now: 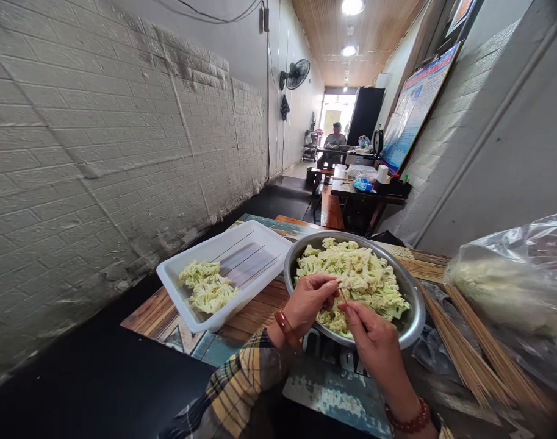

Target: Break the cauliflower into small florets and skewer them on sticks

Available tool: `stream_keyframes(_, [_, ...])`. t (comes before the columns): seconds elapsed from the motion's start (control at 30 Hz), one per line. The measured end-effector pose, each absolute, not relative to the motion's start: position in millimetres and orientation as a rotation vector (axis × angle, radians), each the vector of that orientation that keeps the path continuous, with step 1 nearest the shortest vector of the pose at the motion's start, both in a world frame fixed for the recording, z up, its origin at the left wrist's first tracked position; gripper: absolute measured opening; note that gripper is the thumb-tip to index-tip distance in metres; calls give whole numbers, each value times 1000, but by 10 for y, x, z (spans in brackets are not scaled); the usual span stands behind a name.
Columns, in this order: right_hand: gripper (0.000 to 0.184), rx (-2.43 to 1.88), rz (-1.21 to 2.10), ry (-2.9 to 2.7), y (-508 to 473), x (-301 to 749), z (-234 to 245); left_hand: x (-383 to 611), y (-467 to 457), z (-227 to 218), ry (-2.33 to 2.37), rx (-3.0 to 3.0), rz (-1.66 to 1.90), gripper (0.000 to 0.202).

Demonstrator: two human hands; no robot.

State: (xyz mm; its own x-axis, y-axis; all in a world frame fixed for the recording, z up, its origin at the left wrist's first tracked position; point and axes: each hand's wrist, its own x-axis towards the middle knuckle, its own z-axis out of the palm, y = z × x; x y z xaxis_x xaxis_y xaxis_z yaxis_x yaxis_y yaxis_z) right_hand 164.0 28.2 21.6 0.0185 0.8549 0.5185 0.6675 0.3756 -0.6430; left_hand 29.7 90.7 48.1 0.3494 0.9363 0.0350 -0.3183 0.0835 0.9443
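Note:
My left hand (309, 300) pinches a cauliflower floret (351, 281) over the near rim of a steel bowl (413, 326) filled with cut cauliflower. Close beside it, my right hand (373, 334) holds a thin bamboo skewer (343, 296) between its fingertips, the tip pointing up toward the floret. Both hands hover above the bowl's front edge. A white plastic tray (255, 241) to the left holds cauliflower pieces threaded on skewers (207, 285).
A bundle of bamboo skewers (470, 353) lies right of the bowl, beside a clear plastic bag (520, 274) with more cauliflower. A white brick wall runs along the left. Down the corridor stand tables with containers, and a person sits far off (335, 137).

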Motion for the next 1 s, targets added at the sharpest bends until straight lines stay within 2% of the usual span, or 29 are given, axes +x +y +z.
stream_keyframes(0.2, [34,-1364,245,-1666,286,1640,248,323,879,482,703,1254,973,24])
stream_keyframes(0.7, [33,-1383,425,-1716,283,1655,246,341,883,428,747,1223,1045,26])
stream_keyframes(1.0, [36,-1412,236,-1612,279,1630,224,352,874,438,720,1298,976,24])
